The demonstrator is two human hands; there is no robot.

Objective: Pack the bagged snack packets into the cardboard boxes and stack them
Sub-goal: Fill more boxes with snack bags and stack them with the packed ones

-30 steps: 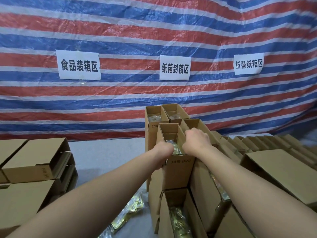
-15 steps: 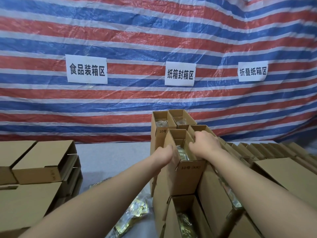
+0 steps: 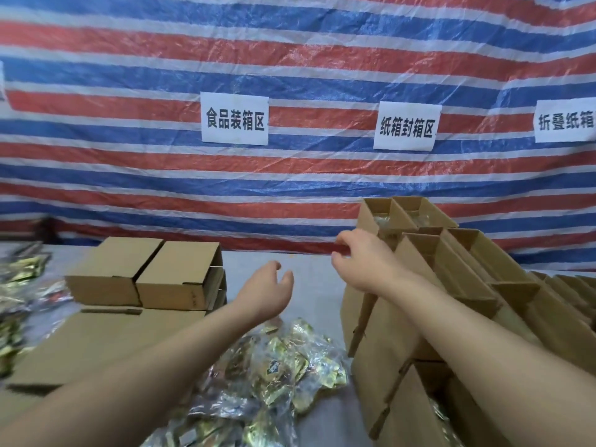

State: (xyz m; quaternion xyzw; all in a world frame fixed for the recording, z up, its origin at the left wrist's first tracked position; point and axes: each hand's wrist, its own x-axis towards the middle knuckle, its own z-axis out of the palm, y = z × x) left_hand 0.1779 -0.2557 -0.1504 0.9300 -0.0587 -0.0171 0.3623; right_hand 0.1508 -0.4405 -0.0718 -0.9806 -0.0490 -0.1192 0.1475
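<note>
At table centre: left hand (image 3: 269, 290) held above the table (image 3: 309, 285), fingers loosely spread, holding nothing.
Right hand (image 3: 361, 259): at 2 o'clock of the left hand, fingers apart and relaxed, empty, just beside the stacked open boxes (image 3: 429, 285).
Stacked open boxes: at 3 o'clock, tops open, packets partly visible inside.
Bagged snack packets (image 3: 283, 369): loose pile on the table at 6 o'clock, under both forearms.
Empty folded boxes (image 3: 145, 275): at 9 o'clock, stacked.
More packets (image 3: 19, 275): far left edge, blurred.
Backdrop: striped tarp (image 3: 290, 59) with paper signs (image 3: 234, 118).
</note>
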